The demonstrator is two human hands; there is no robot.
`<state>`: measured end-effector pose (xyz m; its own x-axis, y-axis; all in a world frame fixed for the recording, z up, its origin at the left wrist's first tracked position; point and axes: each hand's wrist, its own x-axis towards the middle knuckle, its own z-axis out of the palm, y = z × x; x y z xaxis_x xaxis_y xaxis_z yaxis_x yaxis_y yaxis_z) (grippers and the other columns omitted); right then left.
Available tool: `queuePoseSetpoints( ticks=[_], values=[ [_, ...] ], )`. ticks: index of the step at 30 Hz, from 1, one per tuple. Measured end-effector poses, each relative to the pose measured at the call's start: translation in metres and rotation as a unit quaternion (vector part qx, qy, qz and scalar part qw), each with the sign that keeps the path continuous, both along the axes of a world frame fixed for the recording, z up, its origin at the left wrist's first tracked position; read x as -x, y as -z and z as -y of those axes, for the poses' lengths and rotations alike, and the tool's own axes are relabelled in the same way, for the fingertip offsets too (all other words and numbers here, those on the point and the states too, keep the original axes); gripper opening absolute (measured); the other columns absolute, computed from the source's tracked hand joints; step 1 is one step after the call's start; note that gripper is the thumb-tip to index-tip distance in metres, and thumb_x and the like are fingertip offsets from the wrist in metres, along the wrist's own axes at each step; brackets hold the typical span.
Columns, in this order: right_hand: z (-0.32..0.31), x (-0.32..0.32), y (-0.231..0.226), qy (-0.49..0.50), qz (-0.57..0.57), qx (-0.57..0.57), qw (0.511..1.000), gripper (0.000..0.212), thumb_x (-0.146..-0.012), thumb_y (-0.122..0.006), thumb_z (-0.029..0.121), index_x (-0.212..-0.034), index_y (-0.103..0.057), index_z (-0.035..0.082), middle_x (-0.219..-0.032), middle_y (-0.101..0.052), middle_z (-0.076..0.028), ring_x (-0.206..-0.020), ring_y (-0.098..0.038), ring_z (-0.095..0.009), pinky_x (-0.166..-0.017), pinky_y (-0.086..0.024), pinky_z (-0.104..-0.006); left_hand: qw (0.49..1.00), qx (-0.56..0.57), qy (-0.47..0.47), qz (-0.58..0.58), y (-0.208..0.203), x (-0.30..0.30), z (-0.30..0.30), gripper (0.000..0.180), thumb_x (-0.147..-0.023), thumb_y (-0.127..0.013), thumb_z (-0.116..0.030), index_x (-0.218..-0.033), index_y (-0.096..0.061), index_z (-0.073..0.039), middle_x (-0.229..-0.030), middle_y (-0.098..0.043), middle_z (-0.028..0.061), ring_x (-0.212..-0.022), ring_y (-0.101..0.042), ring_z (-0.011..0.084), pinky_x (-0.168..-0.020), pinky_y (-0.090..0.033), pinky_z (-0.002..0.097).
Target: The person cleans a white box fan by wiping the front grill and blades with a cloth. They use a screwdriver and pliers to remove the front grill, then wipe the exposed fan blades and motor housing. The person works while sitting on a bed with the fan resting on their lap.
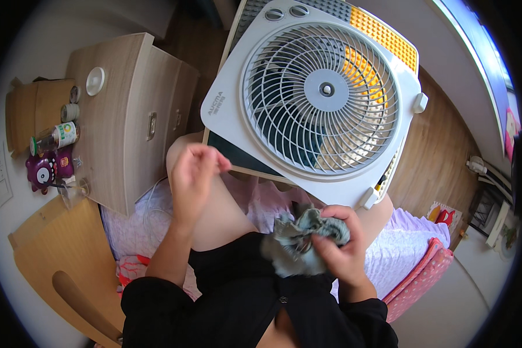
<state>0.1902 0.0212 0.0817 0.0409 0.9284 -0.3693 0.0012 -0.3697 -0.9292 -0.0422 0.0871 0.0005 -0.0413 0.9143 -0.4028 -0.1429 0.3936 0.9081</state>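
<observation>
My right hand grips a crumpled grey-green cloth above my lap, its thumb pressed into the folds. My left hand is raised over my left thigh, apart from the cloth, with its fingers curled toward the thumb. Whether anything small sits between those fingertips is hidden. Beyond both hands, a white box fan lies flat with its round grille facing up and two knobs at its far edge. Neither hand touches the fan.
Under the fan is a table with grey and yellow studded plates. To the left stands a wooden cabinet carrying a white round lid, a jar, a purple figure and a cardboard box. A wooden chair stands nearer.
</observation>
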Motion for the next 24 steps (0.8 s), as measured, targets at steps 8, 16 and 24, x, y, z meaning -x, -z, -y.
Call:
queuePoseSetpoints(
  ticks=[8, 16, 24],
  values=[
    [-0.094, 0.065, 0.028, -0.068, 0.242, -0.259, 0.933, 0.032, -0.068, -0.064, -0.006, -0.1, -0.06, 0.0, -0.093, -0.059, -0.016, -0.084, -0.061, -0.031, -0.072, -0.049, -0.0335, 0.871, 0.292, 0.056, 0.392, 0.073, 0.02, -0.039, 0.081, -0.087, -0.028, -0.069, -0.132, -0.04, -0.003, -0.127, -0.051, 0.0184, -0.113, -0.051, 0.0368, -0.099, -0.037, 0.0498],
    [-0.159, 0.154, 0.135, -0.19, 0.63, -0.297, 0.692, 0.047, -0.076, -0.054, 0.012, -0.118, -0.05, -0.008, -0.122, -0.047, -0.023, -0.119, -0.042, -0.038, -0.102, -0.032, -0.0446, 0.849, 0.183, 0.015, 0.496, 0.082, 0.008, -0.042, 0.068, -0.093, -0.025, -0.06, -0.143, -0.026, -0.014, -0.143, -0.035, 0.0047, -0.13, -0.037, 0.0221, -0.104, -0.033, 0.0394],
    [-0.073, 0.102, 0.101, -0.281, 0.631, -0.328, 0.644, 0.044, -0.075, -0.051, 0.016, -0.115, -0.057, -0.002, -0.107, -0.054, -0.012, -0.118, -0.04, -0.033, -0.102, -0.025, -0.0557, 0.872, 0.233, 0.025, 0.43, 0.103, 0.017, -0.042, 0.087, -0.082, -0.038, -0.073, -0.132, -0.04, -0.002, -0.127, -0.051, 0.0198, -0.116, -0.052, 0.0326, -0.095, -0.042, 0.0476]
  ],
)
